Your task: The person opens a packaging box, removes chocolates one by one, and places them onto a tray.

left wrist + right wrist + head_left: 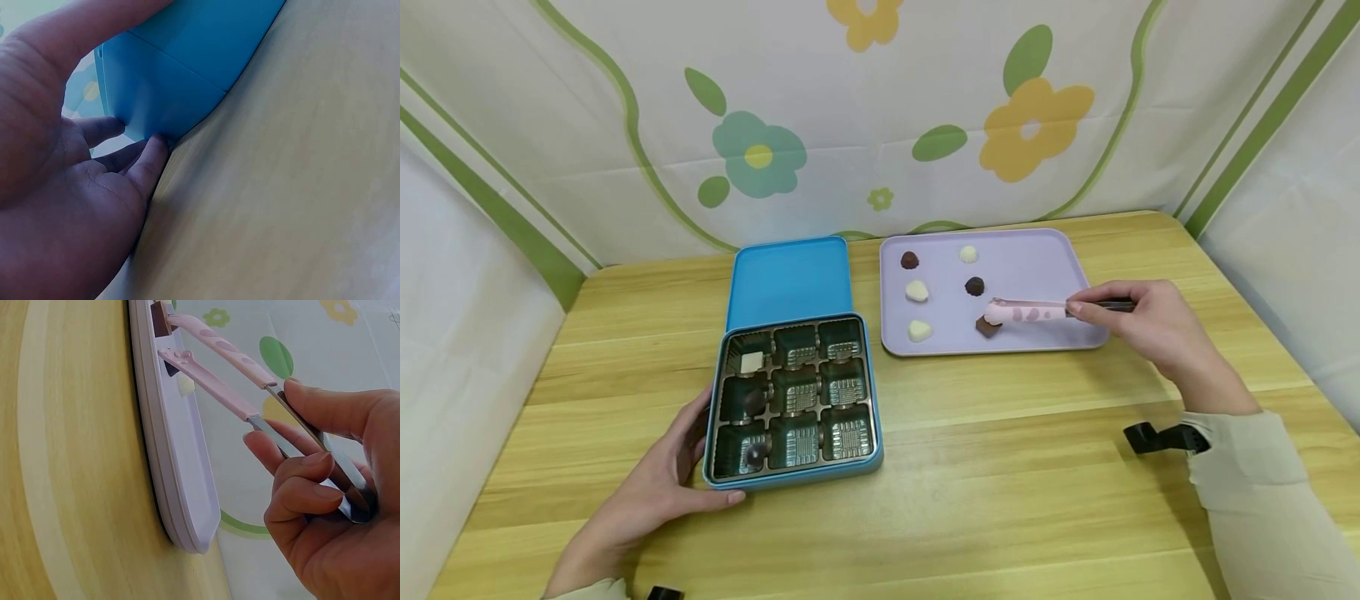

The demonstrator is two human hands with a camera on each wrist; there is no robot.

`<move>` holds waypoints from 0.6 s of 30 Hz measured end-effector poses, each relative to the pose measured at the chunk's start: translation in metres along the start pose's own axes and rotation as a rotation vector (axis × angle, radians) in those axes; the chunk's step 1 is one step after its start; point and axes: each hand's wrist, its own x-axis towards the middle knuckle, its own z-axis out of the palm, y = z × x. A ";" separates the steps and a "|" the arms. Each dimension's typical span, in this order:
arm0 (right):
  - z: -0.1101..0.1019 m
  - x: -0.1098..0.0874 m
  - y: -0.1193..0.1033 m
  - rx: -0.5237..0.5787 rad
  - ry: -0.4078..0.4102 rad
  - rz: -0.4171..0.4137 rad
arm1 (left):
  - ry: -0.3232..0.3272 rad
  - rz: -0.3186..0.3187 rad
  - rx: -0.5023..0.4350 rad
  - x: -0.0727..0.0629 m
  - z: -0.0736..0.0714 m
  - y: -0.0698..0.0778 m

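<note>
A blue tin box (874, 467) holds a dark tray of compartments. Its left column contains a white square chocolate (752, 362) at the back and dark chocolates (756, 454) in the middle and front. My left hand (658, 483) grips the tin's front left corner, thumb along the front wall, fingers against the left side (156, 81). In my right hand (1157, 321) is a pair of pink paw-tipped tongs (1030, 312), held by the metal handles. The tong tips are parted at a brown square chocolate (987, 327) on the lilac tray (1045, 258); one tip overlaps it in the right wrist view.
Also on the lilac tray are white chocolates (917, 291) and dark round ones (974, 286), spaced apart. Behind the tin lies its blue lid (790, 283). A flower-patterned curtain (880, 100) borders the back of the wooden table (985, 492).
</note>
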 end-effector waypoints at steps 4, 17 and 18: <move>-0.001 -0.001 -0.001 -0.002 0.015 -0.010 | -0.001 0.000 -0.002 0.000 0.000 0.000; 0.016 -0.009 -0.017 0.068 0.028 -0.107 | -0.003 0.015 -0.011 0.000 0.001 0.000; 0.019 -0.010 -0.021 0.071 0.020 -0.122 | -0.004 0.019 -0.009 0.000 0.000 0.000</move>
